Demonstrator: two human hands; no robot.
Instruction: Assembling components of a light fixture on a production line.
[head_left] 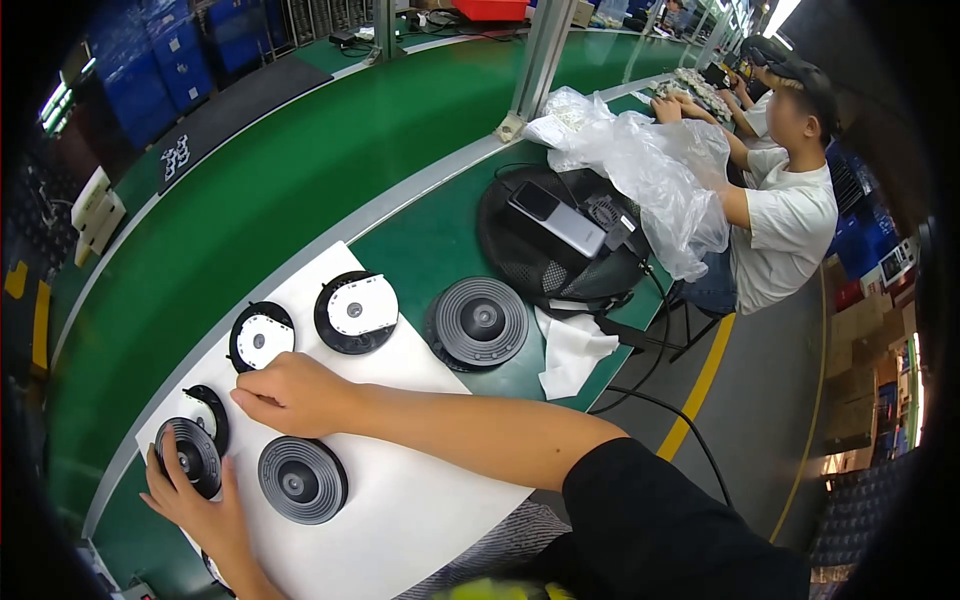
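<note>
My left hand [200, 505] is at the lower left, with its fingers and thumb round a dark round disc with raised rings [196, 452]. Just beyond that disc lies a black round base with a white plate [214, 408], partly covered by it. My right hand [290, 395] is closed, fingers curled in, above the white sheet [400, 480]; whatever it may hold is hidden. Below its wrist rests another grey ringed disc [300, 480]. Two more black bases with white plates, one [264, 338] beside my right knuckles and one [356, 308] farther right, lie on the sheet.
A stack of ringed discs [482, 322] stands right of the sheet, by a crumpled white cloth [574, 352]. Behind are a black mesh bag [500, 235], a grey power bank [556, 220] and clear plastic bags [650, 180]. A green conveyor belt [300, 175] runs beyond; a co-worker [790, 210] sits at right.
</note>
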